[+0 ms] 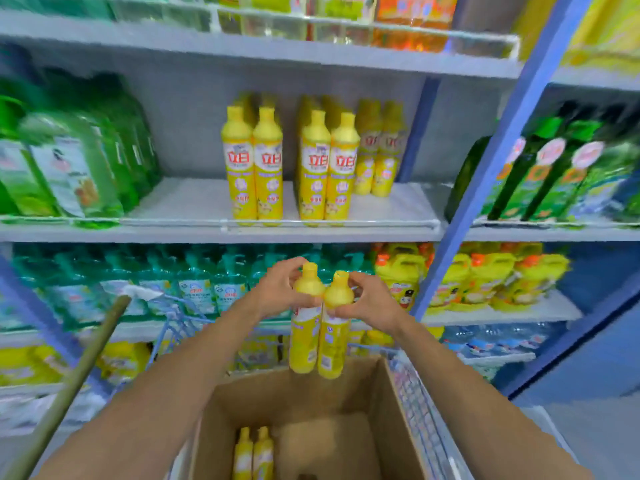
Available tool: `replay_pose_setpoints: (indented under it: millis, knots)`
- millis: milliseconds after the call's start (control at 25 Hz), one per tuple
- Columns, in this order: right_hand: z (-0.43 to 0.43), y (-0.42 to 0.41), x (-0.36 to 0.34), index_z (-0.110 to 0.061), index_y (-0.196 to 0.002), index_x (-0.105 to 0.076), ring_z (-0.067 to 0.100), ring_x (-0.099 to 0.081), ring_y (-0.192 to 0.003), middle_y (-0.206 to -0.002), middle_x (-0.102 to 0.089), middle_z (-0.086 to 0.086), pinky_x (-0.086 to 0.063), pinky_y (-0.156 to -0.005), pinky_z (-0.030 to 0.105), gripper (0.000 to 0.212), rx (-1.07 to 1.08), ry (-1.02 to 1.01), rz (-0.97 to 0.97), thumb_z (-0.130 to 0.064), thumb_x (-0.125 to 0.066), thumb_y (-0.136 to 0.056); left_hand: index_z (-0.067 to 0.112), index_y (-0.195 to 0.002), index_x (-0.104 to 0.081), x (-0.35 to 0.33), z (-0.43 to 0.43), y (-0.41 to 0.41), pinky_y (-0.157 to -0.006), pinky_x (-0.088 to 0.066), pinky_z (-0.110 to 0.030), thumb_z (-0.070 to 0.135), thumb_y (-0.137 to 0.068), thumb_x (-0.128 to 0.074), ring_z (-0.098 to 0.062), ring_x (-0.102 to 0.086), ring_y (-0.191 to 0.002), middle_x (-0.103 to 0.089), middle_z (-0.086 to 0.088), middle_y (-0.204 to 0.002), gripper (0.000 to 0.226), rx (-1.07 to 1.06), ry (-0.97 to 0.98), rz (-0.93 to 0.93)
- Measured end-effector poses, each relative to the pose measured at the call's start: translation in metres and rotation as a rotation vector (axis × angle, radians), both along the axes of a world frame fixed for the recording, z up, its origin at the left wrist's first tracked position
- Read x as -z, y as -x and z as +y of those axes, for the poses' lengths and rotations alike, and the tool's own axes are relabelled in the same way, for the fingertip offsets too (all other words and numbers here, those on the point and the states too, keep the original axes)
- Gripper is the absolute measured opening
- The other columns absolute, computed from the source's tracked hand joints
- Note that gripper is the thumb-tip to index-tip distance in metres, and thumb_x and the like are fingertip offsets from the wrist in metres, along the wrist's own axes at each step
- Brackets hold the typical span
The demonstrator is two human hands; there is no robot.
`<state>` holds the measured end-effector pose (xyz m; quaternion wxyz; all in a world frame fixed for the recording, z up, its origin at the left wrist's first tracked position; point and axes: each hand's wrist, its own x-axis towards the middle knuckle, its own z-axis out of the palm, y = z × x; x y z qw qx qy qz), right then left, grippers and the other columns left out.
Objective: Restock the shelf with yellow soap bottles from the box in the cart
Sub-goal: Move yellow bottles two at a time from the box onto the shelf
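My left hand [277, 289] and my right hand [372, 301] each hold one yellow soap bottle near its top. On both sides the fingers [290, 268] are curled around the neck just under the cap. The left bottle [304, 341] and the right bottle [333, 348] hang upright and touch each other, above the open cardboard box [391, 403] in the cart [420, 420] and below the middle shelf [394, 206]. For this step I think it is best to lift both together and keep them upright. I would pass them over the low rail [311, 221] and set them in the free place at the right front, before the two bottles set back [379, 157], labels forward. I count two bottles in the hands, two bottles in the box [254, 452] and four at the shelf front [268, 168], with more behind that I cannot count.
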<state>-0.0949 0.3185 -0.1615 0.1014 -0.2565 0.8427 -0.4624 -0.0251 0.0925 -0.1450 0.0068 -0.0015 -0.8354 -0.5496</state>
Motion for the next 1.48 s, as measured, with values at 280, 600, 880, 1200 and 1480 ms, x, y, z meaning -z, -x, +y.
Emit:
replay_pose_setpoints:
  millis: [280, 600, 880, 1200, 1480]
  knots:
    - [0.029, 0.062, -0.124, -0.041, -0.079, -0.065, 0.008, -0.064, -0.073, -0.076, -0.067, -0.015, -0.055, -0.067, 0.031, 0.039, -0.021, 0.15, 0.274, -0.032, -0.097, -0.058, 0.019, -0.108, -0.065, -0.125, 0.035, 0.052, -0.089, -0.057, -0.04, 0.021, -0.055, -0.097, -0.016, -0.067, -0.092, -0.073, -0.005, -0.102, 0.062, -0.058, 0.058, 0.257]
    - [0.078, 0.159, -0.227, -0.016, -0.114, -0.073, 0.021, -0.076, -0.093, -0.1, -0.078, 0.001, -0.062, -0.078, 0.034, 0.049, -0.014, 0.329, 0.336, -0.022, -0.093, -0.07, 0.014, -0.096, -0.069, -0.231, 0.096, 0.153, -0.08, -0.057, -0.051, 0.036, -0.057, -0.093, -0.026, -0.071, -0.089, -0.075, -0.004, -0.091, 0.051, -0.211, 0.178, 0.47]
    - [0.081, 0.225, -0.224, -0.022, -0.114, -0.072, 0.013, -0.075, -0.092, -0.1, -0.078, -0.004, -0.063, -0.081, 0.036, 0.05, 0.028, 0.345, 0.326, -0.026, -0.094, -0.069, 0.019, -0.091, -0.068, -0.218, 0.12, 0.222, -0.073, -0.059, -0.045, 0.049, -0.049, -0.09, -0.023, -0.072, -0.085, -0.074, 0.003, -0.085, 0.056, -0.349, 0.191, 0.472]
    - [0.065, 0.256, -0.167, -0.013, -0.129, -0.062, 0.009, -0.073, -0.102, -0.113, -0.075, 0.001, -0.06, -0.088, 0.029, 0.06, 0.04, 0.507, 0.143, -0.013, -0.089, -0.075, 0.021, -0.11, -0.068, -0.171, 0.116, 0.246, -0.074, -0.058, -0.03, 0.03, -0.067, -0.091, -0.009, -0.07, -0.087, -0.074, 0.008, -0.095, 0.05, -0.462, 0.15, 0.466]
    - [0.058, 0.238, -0.144, -0.03, -0.119, -0.06, -0.002, -0.07, -0.095, -0.112, -0.07, -0.012, -0.061, -0.078, 0.024, 0.064, 0.18, 0.539, 0.17, -0.045, -0.093, -0.066, 0.015, -0.13, -0.061, -0.105, 0.113, 0.236, -0.101, -0.054, -0.047, 0.008, -0.075, -0.086, -0.014, -0.069, -0.113, -0.074, 0.002, -0.119, 0.06, -0.322, -0.112, 0.3]
